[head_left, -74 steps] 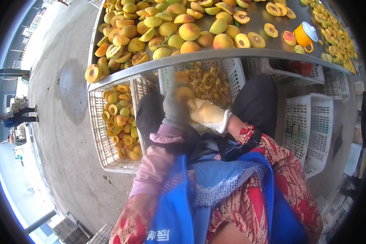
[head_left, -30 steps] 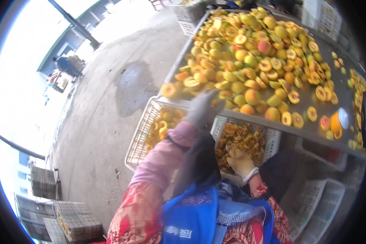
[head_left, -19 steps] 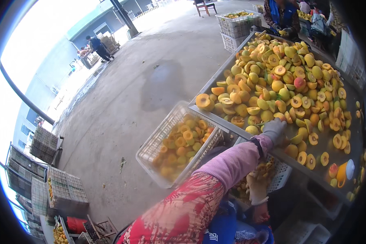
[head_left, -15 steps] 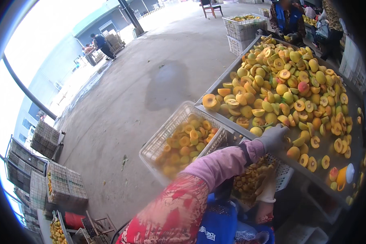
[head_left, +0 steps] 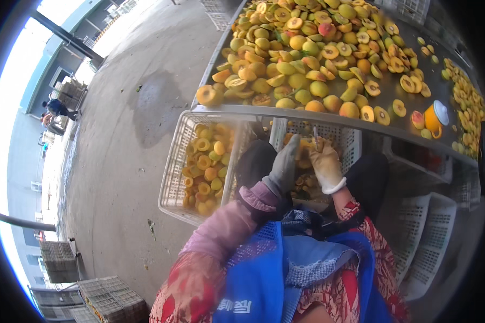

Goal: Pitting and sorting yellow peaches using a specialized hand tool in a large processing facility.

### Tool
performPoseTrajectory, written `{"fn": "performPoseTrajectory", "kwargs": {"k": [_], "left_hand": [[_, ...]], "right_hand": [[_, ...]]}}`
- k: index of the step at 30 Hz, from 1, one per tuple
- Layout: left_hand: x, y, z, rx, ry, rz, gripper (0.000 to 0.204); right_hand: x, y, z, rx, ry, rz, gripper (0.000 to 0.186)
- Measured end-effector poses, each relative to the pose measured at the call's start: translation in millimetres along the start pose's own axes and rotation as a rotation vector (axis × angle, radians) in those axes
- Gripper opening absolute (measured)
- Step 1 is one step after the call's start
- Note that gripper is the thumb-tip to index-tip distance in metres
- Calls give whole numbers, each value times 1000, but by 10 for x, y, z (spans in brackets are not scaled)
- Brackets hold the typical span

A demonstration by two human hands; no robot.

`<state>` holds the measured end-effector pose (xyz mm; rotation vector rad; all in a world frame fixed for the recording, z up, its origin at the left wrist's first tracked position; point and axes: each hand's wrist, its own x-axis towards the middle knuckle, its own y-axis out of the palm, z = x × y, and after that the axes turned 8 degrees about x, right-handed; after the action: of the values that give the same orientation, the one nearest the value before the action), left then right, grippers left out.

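Note:
My left hand (head_left: 285,166), in a grey glove, is closed beside an orange-yellow peach half (head_left: 304,156) that it seems to hold. Close on its right, my right hand (head_left: 326,166) in a cream, orange-stained glove grips a slim tool (head_left: 316,139) whose tip points up; its exact kind is unclear. Both hands are over a white plastic crate (head_left: 352,144) with peach scraps, between my knees. Beyond them, the metal table (head_left: 328,119) carries a large heap of halved and whole yellow peaches (head_left: 307,59).
To the left of my knees stands a white crate (head_left: 170,177) of pitted peach halves (head_left: 203,167). An orange mug (head_left: 432,117) with a white lid sits on the table. Empty-looking crates (head_left: 428,242) lean at the right; stacked crates (head_left: 113,299) stand lower left.
My left hand has drawn back from the table's fruit to meet my right hand above the crate. The view has turned, with the table now higher in the picture.

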<state>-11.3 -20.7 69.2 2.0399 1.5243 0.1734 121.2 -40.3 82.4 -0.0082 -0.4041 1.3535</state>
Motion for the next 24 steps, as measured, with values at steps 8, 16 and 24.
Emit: {"fn": "performPoseTrajectory", "kwargs": {"k": [8,16,24], "left_hand": [[74,-49,82,251,137,-31,41],[251,-216,356,196,236,-110,36],[287,-1,242,471,-89,-281,32]], "right_hand": [[-104,-264,-259,496,764,-209,31],[-397,-3,83,-557,194,396,37],[-210,6,-450,343,528,0,38]]}}
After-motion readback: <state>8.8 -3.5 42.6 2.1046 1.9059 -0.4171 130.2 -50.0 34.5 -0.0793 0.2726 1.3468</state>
